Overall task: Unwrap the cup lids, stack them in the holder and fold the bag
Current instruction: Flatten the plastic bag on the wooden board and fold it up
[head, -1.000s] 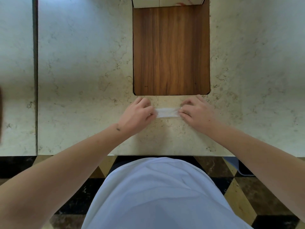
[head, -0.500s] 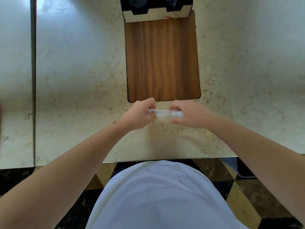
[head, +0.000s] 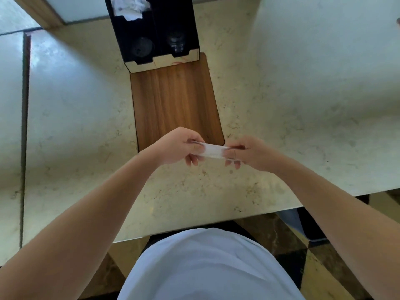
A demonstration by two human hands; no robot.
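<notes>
A clear plastic bag [head: 211, 150], folded into a narrow strip, hangs above the marble counter [head: 281, 118] between my hands. My left hand [head: 177, 147] pinches its left end and my right hand [head: 246, 152] pinches its right end. Far up the counter stands the black lid holder [head: 121, 35]. A dark cup lid [head: 142, 47] lies in its left slot and a stack of lids [head: 176, 43] in its right slot.
A wooden board [head: 175, 100] is set in the counter between the holder and my hands. Crumpled white paper [head: 129, 7] sits at the back of the holder. A seam [head: 25, 118] splits the counter at the left. The counter's front edge runs near my body.
Both hands have lifted the folded bag off the counter and hold it in the air. The view has tilted up, so the lid holder now shows.
</notes>
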